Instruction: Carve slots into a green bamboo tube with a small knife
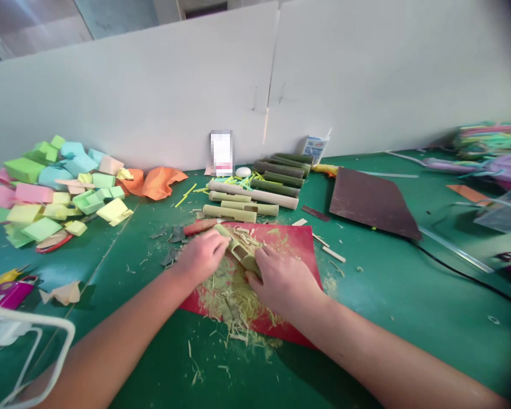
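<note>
A short pale green bamboo tube point(240, 253) with a rectangular opening cut in its side lies slantwise between my hands, over a red mat point(296, 241). My right hand point(281, 278) is closed around its near right end. At the far left end, my left hand point(202, 253) is closed with its fingers pressed against the tube; what lies under the fingertips is hidden. Just beyond my left hand rests a tool with a reddish-brown handle point(201, 226). Bamboo shavings point(234, 301) and dust cover much of the mat.
Behind the mat lie several bamboo tubes point(255, 196), pale and dark green. A dark brown board point(370, 201) with a black cord is on the right. Folded coloured papers point(63, 187) pile up at the left. A white frame point(63, 326) stands near left. A white partition point(153, 96) closes the back.
</note>
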`<state>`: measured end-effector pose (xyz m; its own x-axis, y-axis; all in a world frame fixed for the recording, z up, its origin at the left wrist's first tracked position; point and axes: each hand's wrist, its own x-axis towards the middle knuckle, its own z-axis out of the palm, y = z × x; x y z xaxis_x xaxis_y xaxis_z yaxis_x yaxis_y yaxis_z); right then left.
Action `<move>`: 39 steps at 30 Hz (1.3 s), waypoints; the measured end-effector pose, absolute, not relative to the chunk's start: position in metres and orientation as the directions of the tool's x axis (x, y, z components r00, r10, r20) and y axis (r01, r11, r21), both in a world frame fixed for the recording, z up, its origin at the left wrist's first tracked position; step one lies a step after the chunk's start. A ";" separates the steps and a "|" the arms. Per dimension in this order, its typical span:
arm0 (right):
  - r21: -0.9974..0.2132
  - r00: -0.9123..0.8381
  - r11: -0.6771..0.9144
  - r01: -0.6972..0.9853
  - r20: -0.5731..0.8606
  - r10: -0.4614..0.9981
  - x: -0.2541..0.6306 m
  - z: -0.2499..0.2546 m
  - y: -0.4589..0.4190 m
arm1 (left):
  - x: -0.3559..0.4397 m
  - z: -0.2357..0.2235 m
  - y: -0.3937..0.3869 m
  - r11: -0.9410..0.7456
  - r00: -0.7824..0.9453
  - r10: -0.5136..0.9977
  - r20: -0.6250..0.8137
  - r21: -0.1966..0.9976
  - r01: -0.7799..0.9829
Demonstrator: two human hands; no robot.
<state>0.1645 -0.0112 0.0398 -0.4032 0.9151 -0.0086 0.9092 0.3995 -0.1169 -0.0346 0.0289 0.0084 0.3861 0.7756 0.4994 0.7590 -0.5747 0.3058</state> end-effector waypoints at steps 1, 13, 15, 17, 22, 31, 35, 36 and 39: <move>-0.113 -0.399 0.396 0.911 -0.006 0.917 0.164 0.040 -0.011 | -0.035 0.008 0.030 -0.561 0.358 0.773 0.523 0.303 0.770; -0.122 -0.403 0.398 0.909 -0.018 0.915 0.164 0.040 -0.012 | -0.033 0.008 0.028 -0.610 0.401 0.758 0.514 0.344 0.714; -0.125 -0.406 0.401 0.908 -0.012 0.914 0.164 0.040 -0.012 | -0.032 0.008 0.028 -0.613 0.399 0.760 0.513 0.362 0.702; -0.117 -0.400 0.398 0.910 0.005 0.916 0.165 0.038 -0.011 | -0.032 0.007 0.029 -0.587 0.338 0.759 0.556 0.361 0.725; -0.102 -0.417 0.416 0.903 0.021 0.909 0.164 0.038 -0.012 | -0.034 0.007 0.028 -0.592 0.386 0.778 0.495 0.373 0.714; -0.098 -0.414 0.413 0.906 0.011 0.910 0.163 0.038 -0.013 | -0.032 0.008 0.024 -0.606 0.373 0.762 0.529 0.381 0.698; -0.087 -0.412 0.411 0.908 0.008 0.911 0.163 0.040 -0.014 | -0.033 0.008 0.026 -0.600 0.381 0.769 0.513 0.375 0.706; -0.087 -0.412 0.411 0.908 0.003 0.911 0.162 0.040 -0.014 | -0.033 0.007 0.026 -0.606 0.391 0.768 0.508 0.376 0.701; -0.085 -0.409 0.408 0.909 0.006 0.913 0.162 0.041 -0.014 | -0.032 0.008 0.025 -0.610 0.357 0.748 0.559 0.367 0.703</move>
<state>0.1621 -0.0143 0.0410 -0.4089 0.9125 0.0062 0.9090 0.4079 -0.0854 -0.0319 0.0248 0.0078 0.3569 0.7481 0.5594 0.7029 -0.6095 0.3667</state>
